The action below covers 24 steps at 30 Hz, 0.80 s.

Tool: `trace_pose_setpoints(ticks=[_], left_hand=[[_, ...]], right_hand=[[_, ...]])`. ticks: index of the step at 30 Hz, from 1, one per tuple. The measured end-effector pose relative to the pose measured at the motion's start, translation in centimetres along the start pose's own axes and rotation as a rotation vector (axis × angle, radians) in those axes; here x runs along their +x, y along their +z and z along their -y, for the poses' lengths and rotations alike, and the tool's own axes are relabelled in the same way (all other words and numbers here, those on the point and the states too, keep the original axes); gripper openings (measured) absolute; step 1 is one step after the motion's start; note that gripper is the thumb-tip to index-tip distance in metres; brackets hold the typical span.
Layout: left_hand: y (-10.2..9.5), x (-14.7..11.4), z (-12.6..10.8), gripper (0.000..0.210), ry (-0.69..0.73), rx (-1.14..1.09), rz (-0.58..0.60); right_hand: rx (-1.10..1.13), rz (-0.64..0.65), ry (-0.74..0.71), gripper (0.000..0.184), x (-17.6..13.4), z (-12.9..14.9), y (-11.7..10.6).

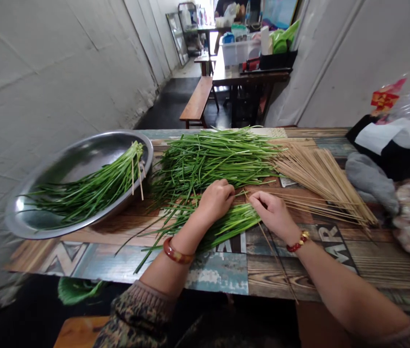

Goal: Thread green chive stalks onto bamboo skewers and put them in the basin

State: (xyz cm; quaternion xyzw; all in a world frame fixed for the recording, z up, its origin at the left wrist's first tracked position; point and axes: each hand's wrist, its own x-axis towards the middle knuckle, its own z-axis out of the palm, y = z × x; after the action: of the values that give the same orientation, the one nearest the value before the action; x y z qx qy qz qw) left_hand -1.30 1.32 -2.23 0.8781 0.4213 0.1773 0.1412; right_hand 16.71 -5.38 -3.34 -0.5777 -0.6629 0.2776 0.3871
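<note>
A loose bunch of garlic chives (234, 223) lies on the table in front of me, pale cut ends to the right. My left hand (216, 199) is closed over its upper edge, knuckles up, with chives under the curled fingers. At the pale ends, my right hand (274, 215) pinches thumb against fingers; its fingertips are partly hidden. Thin bamboo skewers (279, 263) slant from those ends toward the table's near edge. Between the hands, thin tips (244, 193) cross. A larger pile of garlic chives (219, 157) lies just beyond both hands.
Many bamboo skewers (321, 181) fan out at the right. On the left, a steel basin (81, 150) holds skewered chives (99, 186). Plastic bags (370, 181) crowd the right end. Past the patterned table (219, 275) stand a bench (197, 99) and another table (223, 72).
</note>
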Motion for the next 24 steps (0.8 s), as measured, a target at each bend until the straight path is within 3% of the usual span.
trace_pose_setpoints(ticks=[4, 7, 9, 14, 24], left_hand=[[-0.7, 0.2, -0.4, 0.006, -0.09, -0.378, -0.065], [-1.4, 0.2, -0.9, 0.004, -0.194, -0.742, -0.023], [-1.8, 0.1, -1.2, 0.008, -0.239, -0.872, 0.012], [-2.0, 0.1, -1.4, 0.02, -0.289, -0.93, 0.016], [-2.0, 0.0, -1.5, 0.026, -0.3, -0.979, 0.023]], right_hand=[[0.108, -0.03, 0.036, 0.026, 0.0, 0.0, 0.7], [0.155, -0.057, 0.028, 0.025, -0.2, 0.1, 1.0], [0.175, -0.058, 0.025, 0.025, -0.3, 0.2, 1.0], [0.183, -0.069, -0.004, 0.026, -0.4, 0.6, 0.9], [0.188, -0.067, -0.016, 0.028, -0.4, 1.0, 0.8]])
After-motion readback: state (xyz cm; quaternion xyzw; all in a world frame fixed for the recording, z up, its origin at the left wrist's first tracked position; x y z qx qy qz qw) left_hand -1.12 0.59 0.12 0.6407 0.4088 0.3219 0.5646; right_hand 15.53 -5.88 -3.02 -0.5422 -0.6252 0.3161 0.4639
